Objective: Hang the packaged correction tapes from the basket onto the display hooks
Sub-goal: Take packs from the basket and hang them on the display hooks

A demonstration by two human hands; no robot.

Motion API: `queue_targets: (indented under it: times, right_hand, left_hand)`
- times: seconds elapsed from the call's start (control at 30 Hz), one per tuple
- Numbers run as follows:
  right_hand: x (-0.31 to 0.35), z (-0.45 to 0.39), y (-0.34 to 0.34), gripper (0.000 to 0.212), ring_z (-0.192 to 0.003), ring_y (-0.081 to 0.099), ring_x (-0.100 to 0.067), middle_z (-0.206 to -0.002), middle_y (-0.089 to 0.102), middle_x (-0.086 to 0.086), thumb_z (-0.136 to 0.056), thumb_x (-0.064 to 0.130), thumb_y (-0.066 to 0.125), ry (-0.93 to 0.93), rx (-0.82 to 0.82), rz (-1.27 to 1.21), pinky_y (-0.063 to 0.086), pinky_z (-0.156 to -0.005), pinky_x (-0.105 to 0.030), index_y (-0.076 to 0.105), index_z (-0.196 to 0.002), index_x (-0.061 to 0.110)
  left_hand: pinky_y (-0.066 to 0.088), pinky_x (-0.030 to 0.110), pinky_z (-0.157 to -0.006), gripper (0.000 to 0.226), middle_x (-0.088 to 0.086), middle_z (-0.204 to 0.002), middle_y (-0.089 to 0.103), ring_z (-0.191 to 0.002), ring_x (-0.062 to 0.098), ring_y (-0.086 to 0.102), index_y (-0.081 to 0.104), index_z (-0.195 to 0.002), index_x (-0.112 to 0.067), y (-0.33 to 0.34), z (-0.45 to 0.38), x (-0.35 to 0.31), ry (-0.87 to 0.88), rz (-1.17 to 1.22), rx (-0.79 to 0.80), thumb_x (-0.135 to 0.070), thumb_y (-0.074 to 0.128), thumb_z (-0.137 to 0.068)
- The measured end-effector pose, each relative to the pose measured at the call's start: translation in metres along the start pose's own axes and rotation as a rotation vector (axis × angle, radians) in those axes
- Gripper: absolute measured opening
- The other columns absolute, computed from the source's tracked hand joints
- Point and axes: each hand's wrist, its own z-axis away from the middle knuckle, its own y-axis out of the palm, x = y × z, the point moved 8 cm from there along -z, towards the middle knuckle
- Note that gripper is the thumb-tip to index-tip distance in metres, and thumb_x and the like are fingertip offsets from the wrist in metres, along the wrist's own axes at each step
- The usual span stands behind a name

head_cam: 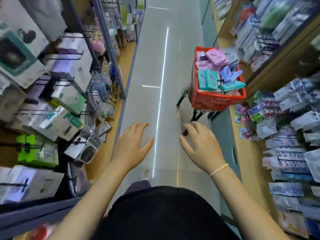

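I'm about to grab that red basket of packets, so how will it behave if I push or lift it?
The red basket seems perched on a thin dark-legged stand, so a push could probably tip it. Its packets are heaped above the rim, so some may slide off. Both hands, left and right, look free for lifting.

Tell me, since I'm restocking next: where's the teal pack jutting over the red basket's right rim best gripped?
Judging by its pose, take the teal pack by the end overhanging the red basket rim, coming from above right with the right hand. That end looks clear of neighbouring packs.
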Motion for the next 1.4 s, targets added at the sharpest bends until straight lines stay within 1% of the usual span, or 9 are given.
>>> queue_targets:
  times: [0.33,0.6,0.77,0.93,1.07,1.17,1.23,1.3,1.4]
  right_hand:
    - [-0.158,-0.152,-0.014,0.045,-0.095,0.062,-0.035,-0.106,0.063,-0.012,-0.094,0.042,0.044,0.413,-0.127,0.013,0.053,-0.073,-0.047,0.065,-0.115,0.007]
    - [-0.281,-0.296,-0.006,0.055,-0.108,0.060,-0.035,-0.120,0.061,-0.014,-0.094,0.047,0.040,0.593,-0.088,-0.078,0.051,-0.086,-0.045,0.061,-0.128,0.009]
    - [-0.332,-0.352,-0.006,0.055,-0.106,0.059,-0.033,-0.119,0.060,-0.011,-0.094,0.047,0.039,0.717,-0.089,-0.143,0.049,-0.083,-0.044,0.060,-0.129,0.010]
    - [-0.391,-0.383,0.025,0.043,-0.115,0.055,-0.037,-0.126,0.058,-0.015,-0.098,0.033,0.061,0.935,-0.132,-0.253,0.044,-0.090,-0.043,0.059,-0.132,0.008]
    - [-0.430,-0.407,0.055,0.054,-0.129,0.048,-0.034,-0.141,0.052,-0.012,-0.094,0.033,0.069,1.144,-0.173,-0.470,0.040,-0.100,-0.040,0.051,-0.140,0.011]
    - [-0.447,-0.431,0.069,0.062,-0.130,0.047,-0.025,-0.141,0.050,-0.007,-0.089,0.034,0.076,1.264,-0.239,-0.633,0.039,-0.101,-0.034,0.047,-0.139,0.011]
    - [-0.458,-0.450,0.075,0.074,-0.130,0.046,-0.021,-0.139,0.050,-0.004,-0.082,0.042,0.081,1.303,-0.256,-0.721,0.039,-0.106,-0.035,0.044,-0.140,0.014]
    - [-0.468,-0.466,0.085,0.089,-0.130,0.046,-0.025,-0.139,0.049,-0.007,-0.073,0.052,0.085,1.330,-0.184,-0.729,0.041,-0.107,-0.042,0.042,-0.141,0.015]
    - [-0.476,-0.475,0.101,0.101,-0.139,0.036,-0.026,-0.150,0.038,-0.010,-0.071,0.045,0.089,1.374,-0.082,-0.734,0.033,-0.110,-0.036,0.033,-0.149,0.015]
  left_hand:
    - [0.044,0.042,-0.101,0.054,0.004,-0.144,0.053,-0.126,0.027,0.054,0.049,-0.147,-0.019,0.045,-0.286,-0.088,0.360,-0.105,0.231,-0.048,0.050,-0.102]
    - [0.046,0.042,-0.102,0.054,0.005,-0.145,0.054,-0.128,0.025,0.054,0.050,-0.147,-0.020,0.077,-0.488,-0.158,0.476,-0.185,0.307,-0.049,0.048,-0.102]
    - [0.049,0.042,-0.100,0.070,0.006,-0.145,0.055,-0.128,0.025,0.053,0.052,-0.146,-0.018,0.100,-0.583,-0.192,0.574,-0.196,0.360,-0.061,0.034,-0.093]
    - [0.048,0.044,-0.104,0.067,0.012,-0.152,0.051,-0.133,0.024,0.044,0.050,-0.149,-0.011,0.157,-0.669,-0.212,0.719,-0.155,0.415,-0.051,0.057,-0.095]
    - [0.036,0.047,-0.118,0.090,0.013,-0.164,0.035,-0.149,0.030,0.035,0.035,-0.158,-0.010,0.217,-0.733,-0.223,0.784,-0.170,0.614,-0.055,0.071,-0.090]
    - [0.038,0.053,-0.117,0.110,0.020,-0.161,0.037,-0.148,0.037,0.037,0.036,-0.157,-0.007,0.256,-0.772,-0.226,0.789,-0.189,0.743,-0.078,0.060,-0.077]
    - [0.040,0.055,-0.115,0.117,0.023,-0.157,0.042,-0.144,0.040,0.042,0.040,-0.154,-0.005,0.279,-0.789,-0.228,0.826,-0.214,0.831,-0.085,0.052,-0.069]
    - [0.040,0.050,-0.115,0.117,0.020,-0.155,0.046,-0.141,0.038,0.045,0.042,-0.153,-0.005,0.298,-0.799,-0.231,0.854,-0.254,0.940,-0.082,0.061,-0.068]
    - [0.039,0.042,-0.111,0.108,0.015,-0.153,0.047,-0.139,0.033,0.046,0.039,-0.155,-0.009,0.316,-0.804,-0.232,0.847,-0.213,1.046,-0.058,0.086,-0.071]
